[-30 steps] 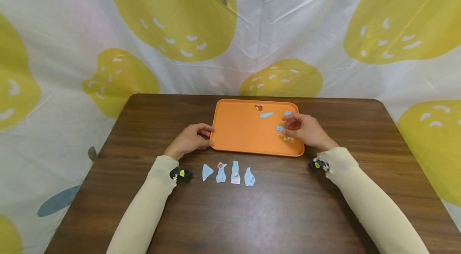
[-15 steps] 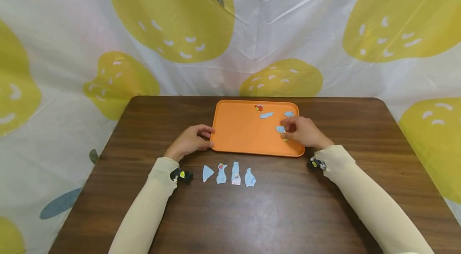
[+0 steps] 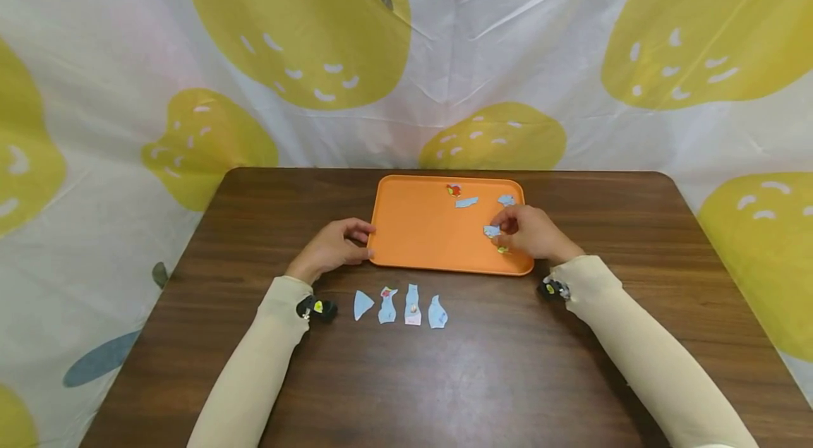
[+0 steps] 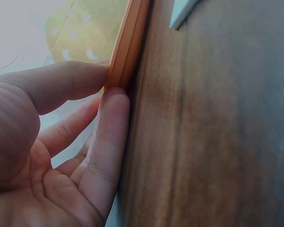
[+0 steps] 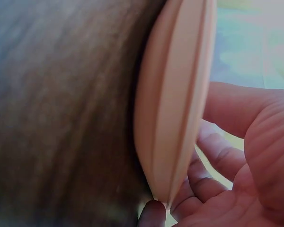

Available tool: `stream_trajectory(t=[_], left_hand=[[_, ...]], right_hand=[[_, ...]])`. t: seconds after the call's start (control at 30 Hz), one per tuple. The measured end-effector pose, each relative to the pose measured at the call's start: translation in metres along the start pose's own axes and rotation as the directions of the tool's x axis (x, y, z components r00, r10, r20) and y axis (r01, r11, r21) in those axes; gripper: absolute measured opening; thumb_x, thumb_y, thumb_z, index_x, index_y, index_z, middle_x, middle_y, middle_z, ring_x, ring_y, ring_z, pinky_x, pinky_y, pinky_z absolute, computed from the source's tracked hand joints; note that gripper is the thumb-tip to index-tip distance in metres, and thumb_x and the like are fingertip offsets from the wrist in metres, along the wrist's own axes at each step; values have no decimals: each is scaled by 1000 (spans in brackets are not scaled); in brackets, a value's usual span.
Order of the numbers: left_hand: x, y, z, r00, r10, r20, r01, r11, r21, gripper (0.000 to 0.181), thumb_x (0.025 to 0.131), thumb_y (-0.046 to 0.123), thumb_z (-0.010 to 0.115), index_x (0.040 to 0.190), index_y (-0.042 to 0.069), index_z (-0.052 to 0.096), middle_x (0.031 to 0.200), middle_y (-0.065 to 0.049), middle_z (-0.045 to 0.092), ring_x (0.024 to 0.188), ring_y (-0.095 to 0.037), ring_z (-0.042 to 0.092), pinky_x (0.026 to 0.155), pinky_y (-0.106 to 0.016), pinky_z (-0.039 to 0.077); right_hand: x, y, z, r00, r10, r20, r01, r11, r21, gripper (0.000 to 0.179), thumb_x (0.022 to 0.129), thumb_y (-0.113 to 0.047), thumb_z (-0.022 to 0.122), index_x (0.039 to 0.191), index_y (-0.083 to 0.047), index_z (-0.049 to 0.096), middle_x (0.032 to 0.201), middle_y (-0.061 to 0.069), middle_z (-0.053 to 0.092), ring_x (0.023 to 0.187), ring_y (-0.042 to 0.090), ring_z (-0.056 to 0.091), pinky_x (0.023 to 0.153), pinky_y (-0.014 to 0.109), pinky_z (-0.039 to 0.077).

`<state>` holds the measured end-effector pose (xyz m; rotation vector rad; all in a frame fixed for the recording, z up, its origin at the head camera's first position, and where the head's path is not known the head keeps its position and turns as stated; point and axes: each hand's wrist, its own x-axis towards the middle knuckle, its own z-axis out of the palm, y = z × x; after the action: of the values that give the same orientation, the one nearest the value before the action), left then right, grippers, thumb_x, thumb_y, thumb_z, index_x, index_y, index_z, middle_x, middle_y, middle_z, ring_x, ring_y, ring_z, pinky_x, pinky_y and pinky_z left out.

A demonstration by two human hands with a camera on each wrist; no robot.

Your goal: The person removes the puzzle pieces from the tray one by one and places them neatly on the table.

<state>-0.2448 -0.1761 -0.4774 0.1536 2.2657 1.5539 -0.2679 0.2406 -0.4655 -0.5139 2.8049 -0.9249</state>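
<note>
My left hand (image 3: 333, 245) rests at the left edge of the orange tray (image 3: 413, 222). In the left wrist view its thumb and fairly straight fingers (image 4: 114, 111) touch the tray's rim and outer side. Over the tray's right part, my right hand (image 3: 536, 233) pinches a small light-blue paper cutout (image 3: 491, 231) between index finger and thumb. A yellow-green printed cutout (image 3: 502, 249) lies partly hidden under the thumb. Just beyond the fingers is another blue cutout (image 3: 506, 200). The right wrist view shows the tray's side and the hand, while the held cutout is hidden there.
On the tray's far side lie a red printed cutout (image 3: 454, 190) and a pale-blue strip (image 3: 466, 202). Several blue paper cutouts, among them a triangular one (image 3: 363, 305), lie in a row on the brown table (image 3: 508, 377) before the tray. A fruit-patterned curtain (image 3: 356, 130) hangs behind.
My right hand's index finger and thumb have closed in on the blue cutout, which has shifted slightly toward the near side. The left hand stays at the tray's edge.
</note>
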Motion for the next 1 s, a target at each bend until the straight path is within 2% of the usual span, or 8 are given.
stream_trajectory(t=[0.4, 0.67, 0.83, 0.9, 1.0], left_hand=[[-2, 0, 0, 1000, -1, 5, 1, 1000, -14, 48, 89, 5, 83, 134, 8, 68, 116, -13, 61, 94, -19, 65, 81, -28, 62], [-3, 3, 1, 1000, 0, 8, 0, 1000, -15, 47, 89, 5, 83, 134, 8, 68, 117, -14, 61, 95, -20, 65, 82, -29, 62], [-3, 3, 0, 1000, -8, 2, 8, 1000, -5, 47, 89, 6, 84, 134, 9, 68, 118, -14, 62, 96, -20, 65, 83, -30, 63], [-3, 3, 0, 1000, -7, 1, 7, 1000, -5, 47, 89, 6, 84, 134, 9, 68, 118, -14, 62, 97, -20, 65, 83, -30, 63], [-3, 3, 0, 1000, -2, 1, 2, 1000, -7, 47, 89, 7, 83, 134, 9, 68, 118, -14, 61, 97, -20, 64, 83, -30, 62]], right_hand=[[-6, -3, -4, 999, -26, 22, 23, 990, 136, 24, 88, -11, 87, 107, -9, 71, 89, 7, 70, 79, 17, 64, 68, 26, 52], [-13, -1, -6, 999, 25, 30, -32, 972, 234, 27, 89, -15, 87, 112, -11, 75, 95, 9, 77, 78, 16, 71, 67, 28, 59], [-16, -3, -10, 998, 55, 16, -57, 942, 330, 30, 90, -14, 85, 118, -7, 74, 100, 15, 77, 74, 20, 73, 66, 31, 62], [-18, -5, -11, 998, 69, 13, -69, 931, 358, 31, 93, -13, 83, 121, -5, 72, 103, 18, 77, 76, 20, 73, 68, 32, 63], [-20, -8, -14, 997, 76, 2, -72, 936, 346, 30, 96, -13, 79, 124, -5, 72, 110, 19, 76, 84, 18, 73, 71, 31, 63]])
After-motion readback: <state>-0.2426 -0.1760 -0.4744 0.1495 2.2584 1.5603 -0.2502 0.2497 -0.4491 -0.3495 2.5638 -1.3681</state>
